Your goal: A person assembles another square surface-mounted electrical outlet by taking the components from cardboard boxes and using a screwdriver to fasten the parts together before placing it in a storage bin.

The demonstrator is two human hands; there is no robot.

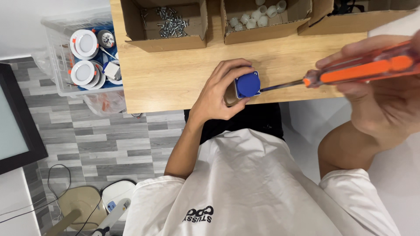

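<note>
The fingers (227, 72) of the left hand (216, 94) are wrapping around a blue socket part (248, 84), pressing it onto the wooden table (175, 83) near its front edge. The right hand (385, 100) is clenching an orange screwdriver (358, 72), its tip touching the blue part's side.

Beyond the fingers, three open brown cardboard boxes are lining up: one holding screws (168, 22), one holding white caps (258, 17), and a third box (350, 15) cut off at the frame's top, its contents hard to make out. Left of the table, a clear bin (57, 78) is holding round white lamps (85, 43).
</note>
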